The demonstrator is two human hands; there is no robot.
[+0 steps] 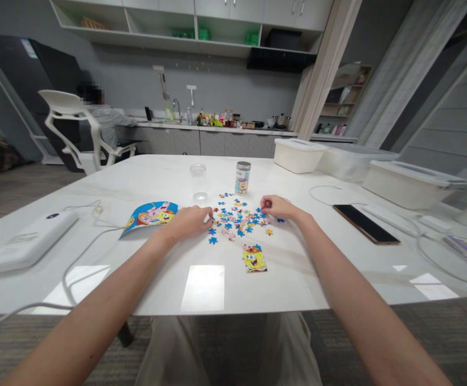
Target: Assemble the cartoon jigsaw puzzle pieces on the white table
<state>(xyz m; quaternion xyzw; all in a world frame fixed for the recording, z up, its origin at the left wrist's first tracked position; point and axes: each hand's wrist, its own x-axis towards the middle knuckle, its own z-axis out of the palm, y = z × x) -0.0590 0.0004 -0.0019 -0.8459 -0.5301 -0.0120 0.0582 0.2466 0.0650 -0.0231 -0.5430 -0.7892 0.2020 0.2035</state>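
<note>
Loose jigsaw puzzle pieces (pixel 239 219), mostly blue, yellow and pink, lie spread on the white table. My left hand (pixel 192 221) rests at the left edge of the pile with its fingers curled together. Something small and whitish shows at its fingertips, too small to name. On the pile's right side my right hand (pixel 277 207) pinches a small puzzle piece (pixel 262 209) between thumb and forefinger. Nearer to me lies a joined section of puzzle (pixel 254 259) with a yellow cartoon face. A curved picture sheet (pixel 151 216) with a cartoon print sits left of my left hand.
Behind the pile stand a clear plastic jar (pixel 198 179) and a printed canister (pixel 242 178) with a metallic lid. A phone (pixel 365 224), cables and lidded bins (pixel 414 182) occupy the right. A white device (pixel 28 241) with a cable lies left. A person (pixel 111 126) sits farther back.
</note>
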